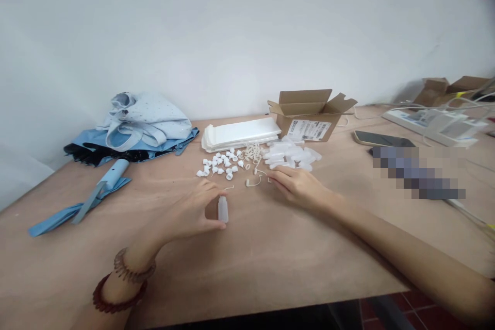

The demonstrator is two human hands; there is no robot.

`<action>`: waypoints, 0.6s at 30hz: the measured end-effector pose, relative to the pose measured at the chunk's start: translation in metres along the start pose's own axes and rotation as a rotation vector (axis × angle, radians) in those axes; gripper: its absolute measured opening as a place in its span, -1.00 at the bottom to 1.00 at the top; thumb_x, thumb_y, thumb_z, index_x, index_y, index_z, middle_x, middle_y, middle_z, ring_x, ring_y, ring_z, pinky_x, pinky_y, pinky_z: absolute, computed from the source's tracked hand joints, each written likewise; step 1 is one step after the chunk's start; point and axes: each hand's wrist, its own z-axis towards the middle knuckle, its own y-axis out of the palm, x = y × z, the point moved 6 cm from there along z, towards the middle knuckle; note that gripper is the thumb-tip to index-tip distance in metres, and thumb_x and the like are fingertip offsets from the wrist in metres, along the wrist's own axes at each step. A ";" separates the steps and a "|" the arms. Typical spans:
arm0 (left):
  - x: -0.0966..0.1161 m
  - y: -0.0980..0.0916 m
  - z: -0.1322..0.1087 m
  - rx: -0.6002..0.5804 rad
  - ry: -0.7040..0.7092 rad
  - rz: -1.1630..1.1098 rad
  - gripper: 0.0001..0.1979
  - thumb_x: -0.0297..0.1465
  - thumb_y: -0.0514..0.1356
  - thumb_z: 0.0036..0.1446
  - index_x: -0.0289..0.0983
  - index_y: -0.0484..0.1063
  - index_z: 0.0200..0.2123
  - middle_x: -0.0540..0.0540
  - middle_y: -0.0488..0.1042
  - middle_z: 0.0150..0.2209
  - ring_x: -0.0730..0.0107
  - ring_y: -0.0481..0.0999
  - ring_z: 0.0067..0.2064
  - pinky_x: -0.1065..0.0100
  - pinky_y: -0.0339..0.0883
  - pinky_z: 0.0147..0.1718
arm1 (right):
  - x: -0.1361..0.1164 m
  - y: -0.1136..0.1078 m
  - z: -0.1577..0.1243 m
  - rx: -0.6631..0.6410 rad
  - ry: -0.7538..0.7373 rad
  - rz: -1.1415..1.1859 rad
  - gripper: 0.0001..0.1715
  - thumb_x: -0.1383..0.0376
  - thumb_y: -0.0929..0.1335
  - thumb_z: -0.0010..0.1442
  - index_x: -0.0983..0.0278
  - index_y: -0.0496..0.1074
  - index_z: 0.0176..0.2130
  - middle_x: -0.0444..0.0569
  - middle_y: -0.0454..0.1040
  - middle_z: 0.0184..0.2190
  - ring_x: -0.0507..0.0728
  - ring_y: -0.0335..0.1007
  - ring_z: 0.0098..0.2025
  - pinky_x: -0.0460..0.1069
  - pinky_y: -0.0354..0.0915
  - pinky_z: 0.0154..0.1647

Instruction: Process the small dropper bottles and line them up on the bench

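Note:
Between the thumb and a finger of my left hand point(197, 209) a small translucent plastic bottle point(223, 210) stands upright, its neck at the top. My right hand point(292, 183) is closed at the fingertips, just in front of the pile of translucent bottles point(292, 152); what it pinches, if anything, is too small to make out. Thin off-white cords point(253, 152) lie tangled beside those fingers, and a loose cord with a small end piece point(253, 182) lies closer to me. White nozzle caps point(220, 161) are scattered beyond my left hand.
Behind the caps lies a stack of white flat sleeves point(242, 133). An open cardboard box point(307, 116) stands against the wall. Light blue cloth point(147, 118) and a folded umbrella point(114, 175) occupy the left side. To the right are a phone point(382, 139) and a power strip point(431, 126).

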 end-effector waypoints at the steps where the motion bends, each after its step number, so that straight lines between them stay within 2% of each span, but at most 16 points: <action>1: 0.000 -0.001 0.000 -0.002 -0.006 0.008 -0.54 -0.19 0.29 -0.07 -0.17 0.40 -0.06 -0.09 0.46 -0.14 0.14 0.41 -0.12 0.17 0.32 -0.15 | 0.000 0.000 0.000 -0.003 0.001 0.002 -0.67 0.37 0.10 0.32 0.34 0.40 -0.20 0.04 0.40 -0.37 0.06 0.26 -0.41 -0.06 0.12 -0.43; 5: 0.005 -0.005 -0.001 0.019 0.034 -0.001 -0.61 -0.23 0.26 -0.05 -0.15 0.42 -0.09 -0.06 0.47 -0.16 0.17 0.43 -0.13 0.22 0.31 -0.15 | -0.002 -0.001 -0.001 -0.003 -0.022 0.036 -0.67 0.39 0.10 0.32 0.33 0.39 -0.21 0.05 0.40 -0.37 0.06 0.25 -0.41 -0.05 0.12 -0.43; 10: 0.005 -0.004 -0.002 -0.017 0.044 0.024 -0.53 -0.21 0.30 -0.10 -0.10 0.41 -0.06 -0.04 0.47 -0.10 0.13 0.42 -0.09 0.20 0.30 -0.13 | -0.003 -0.001 -0.002 0.013 -0.050 0.020 -0.67 0.41 0.10 0.30 0.34 0.39 -0.22 0.06 0.39 -0.37 0.08 0.24 -0.41 -0.04 0.10 -0.45; 18: 0.006 -0.006 -0.002 -0.016 0.050 -0.021 -0.47 -0.13 0.32 -0.12 -0.11 0.40 -0.03 -0.06 0.46 -0.09 0.13 0.42 -0.06 0.21 0.33 -0.14 | 0.011 0.002 -0.002 -0.002 0.037 -0.062 -0.72 0.44 0.13 0.27 0.33 0.38 -0.21 0.04 0.39 -0.34 0.07 0.25 -0.38 -0.06 0.08 -0.45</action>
